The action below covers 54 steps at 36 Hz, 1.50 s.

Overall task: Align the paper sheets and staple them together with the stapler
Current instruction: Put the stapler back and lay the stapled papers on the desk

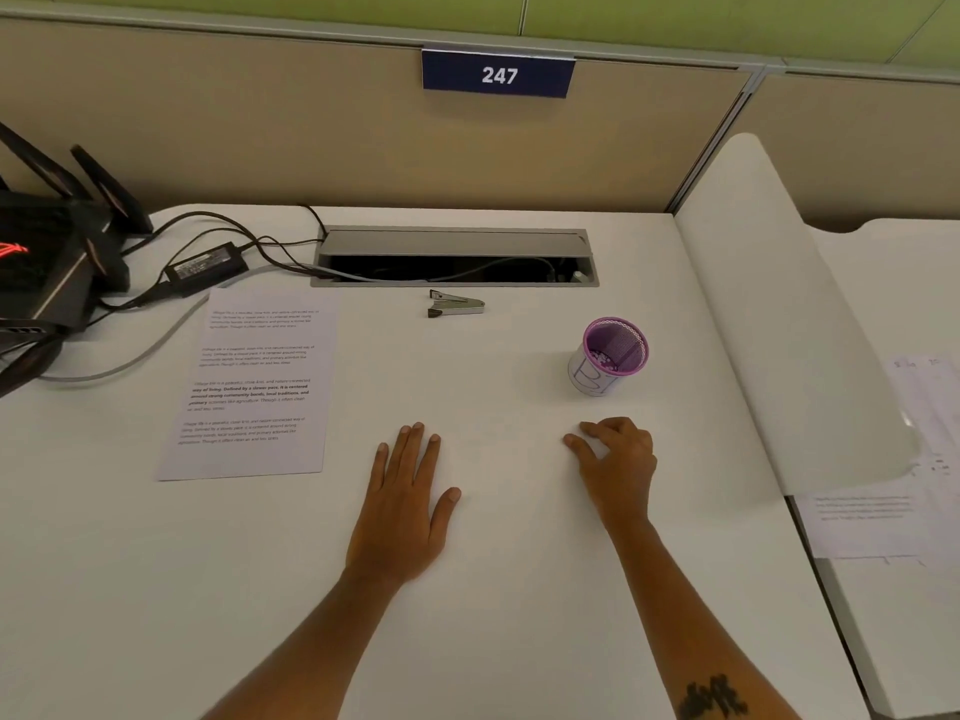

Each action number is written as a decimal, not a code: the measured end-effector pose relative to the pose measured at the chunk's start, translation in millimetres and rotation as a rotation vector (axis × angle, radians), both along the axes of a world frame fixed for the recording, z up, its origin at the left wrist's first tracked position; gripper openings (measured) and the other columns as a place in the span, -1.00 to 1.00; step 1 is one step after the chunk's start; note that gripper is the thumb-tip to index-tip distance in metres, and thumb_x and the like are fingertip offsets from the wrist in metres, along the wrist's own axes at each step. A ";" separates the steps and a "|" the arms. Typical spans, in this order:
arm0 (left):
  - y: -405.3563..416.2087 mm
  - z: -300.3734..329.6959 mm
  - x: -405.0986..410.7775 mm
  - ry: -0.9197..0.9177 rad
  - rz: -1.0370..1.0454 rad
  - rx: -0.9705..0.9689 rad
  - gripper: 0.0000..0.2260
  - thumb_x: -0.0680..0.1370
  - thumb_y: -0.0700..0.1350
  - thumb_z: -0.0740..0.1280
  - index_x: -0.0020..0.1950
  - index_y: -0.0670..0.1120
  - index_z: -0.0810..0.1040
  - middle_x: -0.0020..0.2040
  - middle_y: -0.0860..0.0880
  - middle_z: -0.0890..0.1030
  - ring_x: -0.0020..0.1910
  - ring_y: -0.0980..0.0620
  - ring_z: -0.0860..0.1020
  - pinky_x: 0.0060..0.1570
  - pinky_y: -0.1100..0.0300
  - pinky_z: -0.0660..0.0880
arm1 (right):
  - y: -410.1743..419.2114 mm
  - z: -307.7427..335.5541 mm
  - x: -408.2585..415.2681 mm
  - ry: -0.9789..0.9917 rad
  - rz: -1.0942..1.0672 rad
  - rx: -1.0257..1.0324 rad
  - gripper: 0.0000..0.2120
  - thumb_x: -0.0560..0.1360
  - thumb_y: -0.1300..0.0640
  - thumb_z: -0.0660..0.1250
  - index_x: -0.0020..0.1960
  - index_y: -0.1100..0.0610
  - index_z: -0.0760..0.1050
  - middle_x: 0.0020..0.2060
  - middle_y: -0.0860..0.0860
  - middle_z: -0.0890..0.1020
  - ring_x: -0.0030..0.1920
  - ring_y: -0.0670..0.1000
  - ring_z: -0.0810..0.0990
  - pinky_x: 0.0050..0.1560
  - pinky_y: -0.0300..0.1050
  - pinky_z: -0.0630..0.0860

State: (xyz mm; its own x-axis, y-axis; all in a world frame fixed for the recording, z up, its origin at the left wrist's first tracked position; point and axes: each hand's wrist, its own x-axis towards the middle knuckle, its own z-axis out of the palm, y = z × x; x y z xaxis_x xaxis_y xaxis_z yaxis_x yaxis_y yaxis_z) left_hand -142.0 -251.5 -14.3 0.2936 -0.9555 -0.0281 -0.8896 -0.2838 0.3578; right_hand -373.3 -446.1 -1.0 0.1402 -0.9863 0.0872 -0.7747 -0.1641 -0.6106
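Printed paper sheets (254, 384) lie flat on the white desk (493, 589), left of centre, looking like one neat stack. A small metal stapler (456, 304) rests on its side farther back, just in front of the cable slot. My left hand (405, 504) lies flat on the desk, palm down with fingers spread, to the right of the sheets and not touching them. My right hand (615, 462) rests on the desk with fingers loosely curled, holding nothing, just in front of the purple cup.
A purple mesh cup (610, 356) stands right of centre. An open cable slot (454, 257) runs along the back. A black router (47, 262), power brick (205, 262) and cables fill the far left. A white divider (779, 330) and other papers (883, 511) lie right.
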 end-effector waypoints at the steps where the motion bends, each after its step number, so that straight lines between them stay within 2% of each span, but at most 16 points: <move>1: -0.3 0.2 -0.2 0.001 0.001 0.000 -0.36 0.73 0.21 0.01 0.73 -0.09 0.08 0.75 -0.09 0.03 0.75 -0.04 -0.08 0.71 -0.14 0.00 | -0.4 0.1 1.2 0.003 0.001 -0.006 -0.76 0.44 -0.02 0.59 0.04 0.08 0.76 0.00 -0.02 0.69 0.08 0.08 0.55 0.03 -0.04 0.37; 8: -0.8 1.2 -0.8 0.001 0.003 0.003 -0.36 0.73 0.22 0.00 0.73 -0.09 0.08 0.75 -0.09 0.03 0.75 -0.03 -0.08 0.71 -0.14 0.00 | 0.0 4.6 7.2 0.032 -0.011 -0.057 -0.82 0.46 0.02 0.58 -0.03 0.12 0.77 -0.09 0.00 0.72 -0.03 0.08 0.57 -0.07 -0.08 0.45; 15: -0.8 1.3 -0.6 0.005 0.003 -0.001 -0.37 0.73 0.21 0.01 0.73 -0.09 0.10 0.75 -0.09 0.04 0.75 -0.04 -0.08 0.71 -0.14 0.00 | 1.5 8.7 12.8 0.061 0.001 -0.089 -0.93 0.49 0.13 0.54 -0.07 0.12 0.77 -0.17 0.00 0.72 -0.16 -0.03 0.50 -0.16 -0.09 0.50; 19: -0.9 1.5 -0.4 0.004 0.000 0.010 -0.35 0.73 0.24 -0.05 0.73 -0.09 0.07 0.76 -0.09 0.01 0.75 -0.03 -0.10 0.71 -0.13 -0.01 | 0.4 4.2 13.9 0.136 0.026 -0.120 -0.94 0.52 0.17 0.50 -0.07 0.13 0.76 -0.16 0.02 0.73 -0.15 0.07 0.60 -0.18 0.02 0.59; 25: -0.7 1.4 -0.4 0.006 0.000 0.012 -0.36 0.73 0.23 -0.04 0.73 -0.09 0.06 0.76 -0.09 0.00 0.75 -0.03 -0.10 0.71 -0.14 0.01 | 2.3 -2.6 19.8 0.285 0.028 -0.191 -0.89 0.56 0.22 0.43 -0.13 0.19 0.70 -0.20 0.07 0.69 -0.16 0.15 0.57 -0.22 0.06 0.52; 30: 0.2 0.8 0.2 -0.002 -0.002 0.019 -0.36 0.73 0.23 -0.03 0.73 -0.08 0.06 0.76 -0.08 0.00 0.75 -0.03 -0.10 0.71 -0.14 0.01 | 3.1 0.8 27.8 0.405 0.036 -0.186 -0.91 0.50 0.32 0.45 -0.18 0.23 0.62 -0.25 0.13 0.63 -0.18 0.21 0.54 -0.22 -0.02 0.31; 34: 0.0 1.4 -0.1 0.006 -0.001 0.017 -0.36 0.73 0.24 -0.04 0.73 -0.08 0.06 0.76 -0.08 0.01 0.75 -0.03 -0.10 0.70 -0.15 0.02 | 0.4 4.6 26.1 0.439 0.069 -0.125 -0.92 0.54 0.31 0.41 -0.13 0.22 0.59 -0.22 0.13 0.61 -0.16 0.19 0.51 -0.18 0.03 0.36; 37: 0.6 1.3 0.2 0.009 0.001 0.013 -0.36 0.73 0.23 -0.02 0.73 -0.08 0.08 0.76 -0.09 0.02 0.75 -0.04 -0.08 0.70 -0.16 0.03 | -5.4 10.2 24.2 0.394 0.103 -0.021 -0.90 0.59 0.28 0.35 -0.10 0.17 0.59 -0.17 0.08 0.61 -0.11 0.16 0.50 -0.11 0.04 0.37; 41: -0.5 0.8 0.3 0.024 0.002 -0.006 -0.37 0.73 0.22 0.00 0.73 -0.09 0.10 0.75 -0.10 0.04 0.75 -0.05 -0.07 0.70 -0.17 0.04 | -11.8 23.1 16.2 0.201 0.046 0.162 -0.85 0.62 0.23 0.30 -0.05 0.16 0.64 -0.11 0.04 0.67 -0.03 0.12 0.59 0.00 0.07 0.54; 42: -0.8 0.5 0.4 0.020 0.000 -0.003 -0.36 0.73 0.22 -0.01 0.73 -0.09 0.09 0.75 -0.10 0.03 0.75 -0.05 -0.08 0.70 -0.17 0.04 | -11.9 29.4 14.0 0.140 0.031 0.172 -0.83 0.62 0.24 0.30 -0.06 0.18 0.65 -0.13 0.04 0.69 -0.05 0.11 0.61 -0.04 -0.02 0.56; 44: -0.6 0.4 0.4 0.013 -0.001 0.005 -0.36 0.73 0.23 -0.02 0.73 -0.08 0.08 0.76 -0.09 0.01 0.75 -0.05 -0.09 0.70 -0.16 0.03 | -11.6 46.1 12.3 0.055 0.013 0.177 -0.81 0.63 0.27 0.30 -0.09 0.24 0.65 -0.18 0.02 0.66 -0.11 0.05 0.61 -0.15 -0.30 0.44; 46: 0.0 0.6 0.5 0.012 0.000 0.006 -0.36 0.73 0.23 -0.03 0.73 -0.08 0.07 0.76 -0.09 0.01 0.75 -0.04 -0.10 0.70 -0.16 0.02 | -14.7 66.3 13.5 0.013 0.022 0.140 -0.79 0.64 0.25 0.31 -0.15 0.24 0.61 -0.24 0.00 0.61 -0.18 0.03 0.55 -0.23 -0.42 0.33; 50: 0.2 -0.1 0.5 0.011 -0.002 -0.003 -0.36 0.73 0.22 0.00 0.73 -0.09 0.08 0.76 -0.09 0.02 0.75 -0.04 -0.10 0.70 -0.16 0.03 | -38.4 98.2 16.7 -0.026 0.045 0.023 -0.73 0.62 0.23 0.34 -0.26 0.20 0.51 -0.39 -0.02 0.50 -0.31 0.04 0.44 -0.28 -0.41 0.34; 54: 0.1 -0.9 0.8 0.004 -0.006 0.005 -0.36 0.73 0.23 -0.02 0.73 -0.09 0.06 0.76 -0.10 0.01 0.75 -0.05 -0.10 0.70 -0.16 0.02 | -68.2 115.3 22.6 -0.033 0.033 -0.023 -0.82 0.61 0.22 0.34 -0.14 0.25 0.60 -0.24 0.05 0.60 -0.19 0.06 0.52 -0.27 -0.30 0.27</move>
